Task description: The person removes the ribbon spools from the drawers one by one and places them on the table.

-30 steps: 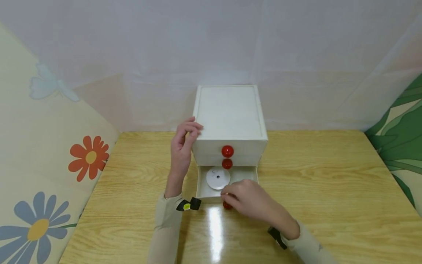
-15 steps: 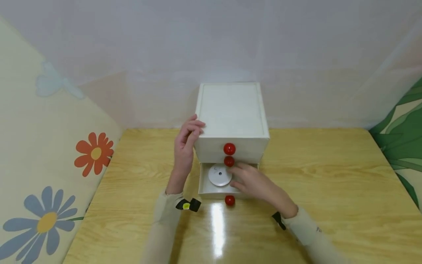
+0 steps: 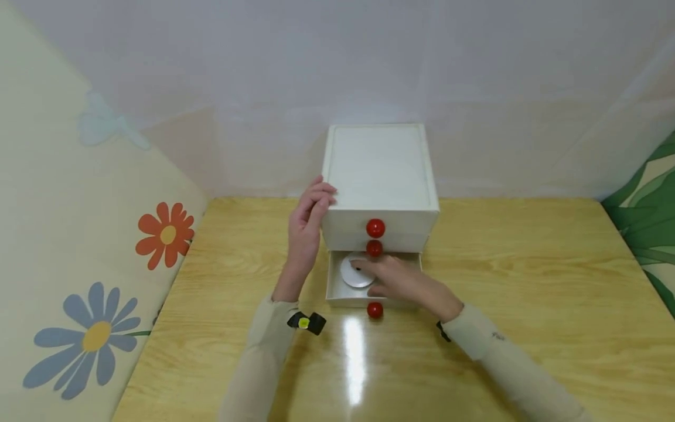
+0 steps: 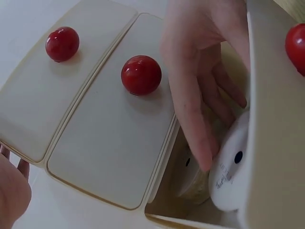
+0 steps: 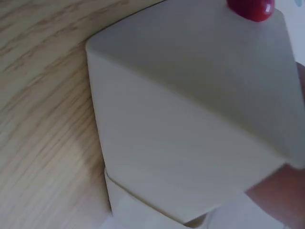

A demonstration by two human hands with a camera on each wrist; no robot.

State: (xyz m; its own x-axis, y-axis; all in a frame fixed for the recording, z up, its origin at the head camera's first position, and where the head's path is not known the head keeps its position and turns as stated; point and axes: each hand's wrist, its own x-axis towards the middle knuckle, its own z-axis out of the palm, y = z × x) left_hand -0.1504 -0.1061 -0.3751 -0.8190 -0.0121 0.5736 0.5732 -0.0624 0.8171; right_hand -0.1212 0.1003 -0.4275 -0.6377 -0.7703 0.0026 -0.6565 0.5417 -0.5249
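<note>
A white cabinet (image 3: 379,167) stands on the table, its bottom drawer (image 3: 343,303) pulled out. In that drawer is a white disc (image 3: 350,277) with a dark centre hole; the left wrist view shows faint writing on it. My right hand (image 3: 401,281) reaches into the drawer with fingers extended over the disc. In the left wrist view, its index fingertip is beside the disc (image 4: 226,186), and a second round piece (image 4: 193,183) with a dark hole lies deeper in shadow. My left hand (image 3: 306,228) rests against the cabinet's upper left edge, fingertips on its top.
Two upper drawers are closed, with red knobs (image 3: 375,228) on their fronts. Another red knob (image 3: 375,310) sticks out from the pulled-out drawer. Wooden table (image 3: 517,275) surface extends on both sides; a pale cloth (image 3: 263,88) hangs behind.
My right hand has moved from the bottom drawer's front knob into the drawer and over the disc. My left hand stays at the cabinet's edge. The head view has shifted slightly.
</note>
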